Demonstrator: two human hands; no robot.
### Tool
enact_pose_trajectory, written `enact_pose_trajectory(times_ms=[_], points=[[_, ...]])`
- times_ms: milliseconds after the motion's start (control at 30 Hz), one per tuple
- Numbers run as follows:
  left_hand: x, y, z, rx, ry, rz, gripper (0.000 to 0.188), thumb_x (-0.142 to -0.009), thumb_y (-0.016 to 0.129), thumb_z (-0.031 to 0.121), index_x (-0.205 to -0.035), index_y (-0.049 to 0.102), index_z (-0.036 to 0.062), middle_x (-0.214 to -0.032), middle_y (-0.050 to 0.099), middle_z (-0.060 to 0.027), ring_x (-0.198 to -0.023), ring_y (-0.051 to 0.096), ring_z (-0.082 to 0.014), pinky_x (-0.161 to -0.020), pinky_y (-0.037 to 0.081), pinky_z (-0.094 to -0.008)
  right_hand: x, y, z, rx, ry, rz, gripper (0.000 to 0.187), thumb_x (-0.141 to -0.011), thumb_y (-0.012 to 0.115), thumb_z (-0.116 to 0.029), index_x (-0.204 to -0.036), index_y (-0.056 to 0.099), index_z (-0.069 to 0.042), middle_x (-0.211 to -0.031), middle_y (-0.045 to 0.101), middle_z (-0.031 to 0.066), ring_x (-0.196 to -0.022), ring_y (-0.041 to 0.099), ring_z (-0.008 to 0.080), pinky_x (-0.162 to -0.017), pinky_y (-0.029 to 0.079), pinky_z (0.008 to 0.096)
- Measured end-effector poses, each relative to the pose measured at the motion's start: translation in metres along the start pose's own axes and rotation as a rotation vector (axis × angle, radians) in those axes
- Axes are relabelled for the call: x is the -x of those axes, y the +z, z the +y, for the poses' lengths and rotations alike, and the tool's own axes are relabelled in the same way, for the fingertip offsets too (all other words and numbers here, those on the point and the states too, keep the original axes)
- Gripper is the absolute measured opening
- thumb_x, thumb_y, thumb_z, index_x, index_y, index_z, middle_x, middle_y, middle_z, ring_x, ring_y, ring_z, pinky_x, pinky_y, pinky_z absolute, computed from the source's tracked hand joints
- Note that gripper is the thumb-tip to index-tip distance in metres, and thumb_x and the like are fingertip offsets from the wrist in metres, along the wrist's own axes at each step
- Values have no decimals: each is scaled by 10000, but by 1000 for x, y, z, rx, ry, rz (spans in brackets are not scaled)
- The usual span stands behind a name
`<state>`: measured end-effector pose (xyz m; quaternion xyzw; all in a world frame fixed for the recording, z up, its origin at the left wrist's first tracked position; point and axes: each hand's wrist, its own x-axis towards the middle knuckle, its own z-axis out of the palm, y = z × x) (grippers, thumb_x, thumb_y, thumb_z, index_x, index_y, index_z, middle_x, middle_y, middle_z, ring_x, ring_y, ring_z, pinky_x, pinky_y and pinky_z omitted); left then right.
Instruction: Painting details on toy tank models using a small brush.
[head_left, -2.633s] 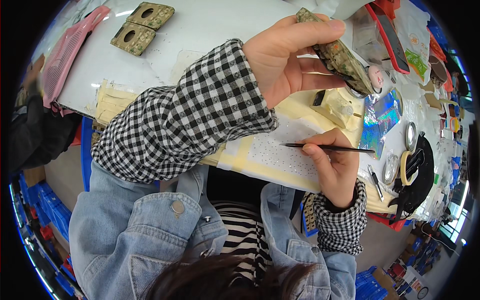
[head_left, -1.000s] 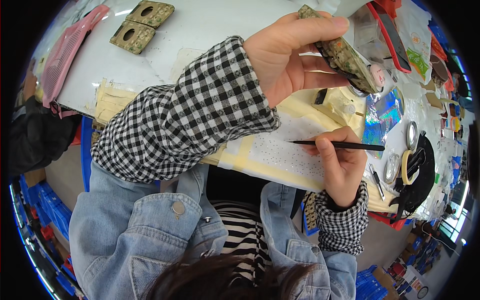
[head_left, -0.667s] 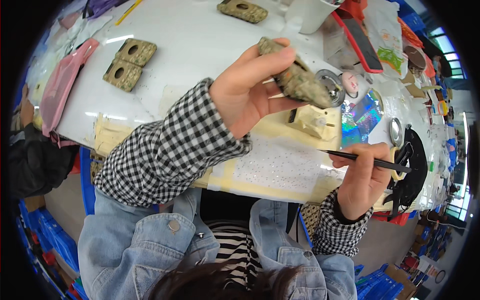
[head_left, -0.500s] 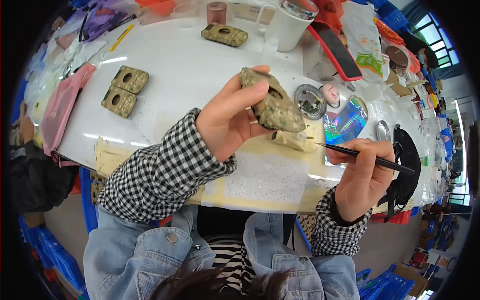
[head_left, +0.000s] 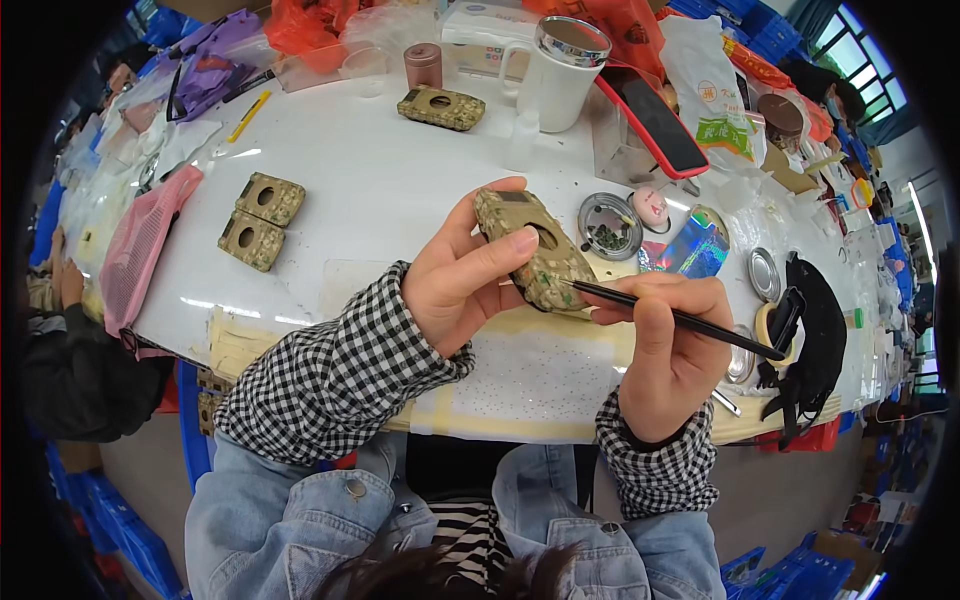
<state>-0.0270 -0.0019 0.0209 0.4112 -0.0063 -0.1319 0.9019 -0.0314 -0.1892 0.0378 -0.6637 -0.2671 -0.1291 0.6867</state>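
Observation:
My left hand (head_left: 465,262) is wrapped round a camouflage model hull (head_left: 550,262) with a round hole in its top, much like a model tank body, and tilts it over the table. The thumb lies by the hole. In my right hand (head_left: 665,345) are black, pointed tweezers (head_left: 690,322), pinched like a pen. Their tip meets the hull's near end, close to a green patch; whether it grips anything is too small to tell. Below the hull lies a white sheet (head_left: 530,385) scattered with tiny specks. A round dish (head_left: 610,226) holding small dark green bits stands beyond it.
Two more camouflage hulls (head_left: 262,222) lie at left, and another hull (head_left: 441,109) at the back. A white mug (head_left: 560,85), a red-cased phone (head_left: 655,122) and a holographic packet (head_left: 697,243) stand or lie beyond. A pink mesh basket (head_left: 140,245) and black cloth item (head_left: 815,335) flank the table.
My right hand has moved left, bringing the tweezers' tip to the hull. My left hand has lowered the hull slightly and turned its top more into view.

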Motion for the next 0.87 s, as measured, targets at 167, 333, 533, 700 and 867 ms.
enact_pose_trajectory(times_ms=[167,333,533,700,867], points=[[2,3,-1,-19,14,10,548,-936,527,197,-1407,258,116,-1312,451,-156,-1196,499,-259,-970,462,-426,1,0,1,2,-3,30,86,-903,567,-12,-939,500,29,-916,624,146,-777,636,168,-702,519,257],[2,4,0,-38,26,23,558,-930,539,189,-1408,259,119,-1305,455,-149,-1183,508,-248,-957,473,-414,1,2,1,20,2,30,86,-906,563,-16,-938,496,29,-904,632,149,-787,643,175,-702,525,259],[2,3,-1,-36,32,26,563,-925,548,185,-1405,261,119,-1298,460,-152,-1169,519,-249,-936,493,-402,1,0,3,31,2,11,86,-910,559,-20,-939,494,28,-896,632,148,-793,645,176,-708,527,262],[2,2,0,-40,37,22,566,-924,549,184,-1405,258,115,-1299,459,-159,-1166,522,-254,-934,496,-401,1,1,2,25,8,20,88,-911,560,-24,-941,495,29,-887,630,143,-791,642,171,-713,526,263],[2,2,0,-47,32,20,578,-923,553,190,-1410,250,117,-1302,457,-162,-1171,519,-258,-934,496,-404,1,1,3,24,6,8,89,-912,562,-30,-945,499,24,-919,636,158,-794,641,172,-723,524,266]])
